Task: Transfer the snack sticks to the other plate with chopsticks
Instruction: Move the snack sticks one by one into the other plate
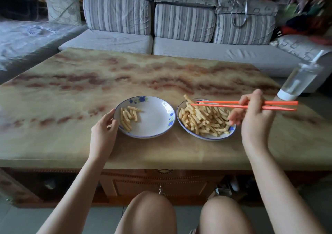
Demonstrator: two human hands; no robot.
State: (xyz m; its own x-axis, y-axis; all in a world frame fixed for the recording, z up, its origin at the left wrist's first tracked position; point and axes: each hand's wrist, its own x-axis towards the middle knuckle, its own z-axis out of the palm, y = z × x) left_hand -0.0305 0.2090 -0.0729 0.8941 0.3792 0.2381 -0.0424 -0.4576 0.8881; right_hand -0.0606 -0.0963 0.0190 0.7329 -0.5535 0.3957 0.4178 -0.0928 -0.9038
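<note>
Two white plates with blue flower rims sit side by side on the marbled table. The left plate holds several crinkled snack sticks on its left side. A large heap of snack sticks fills the right plate. My right hand grips a pair of orange chopsticks, held almost level, their tips over the heap's far side near a stick that juts up. Whether the tips pinch a stick I cannot tell. My left hand rests against the left plate's left rim, fingers loosely curved.
A clear bottle with a white cap stands tilted in view at the table's right edge, just beyond my right hand. A striped grey sofa runs behind the table. My knees are below the table's front edge.
</note>
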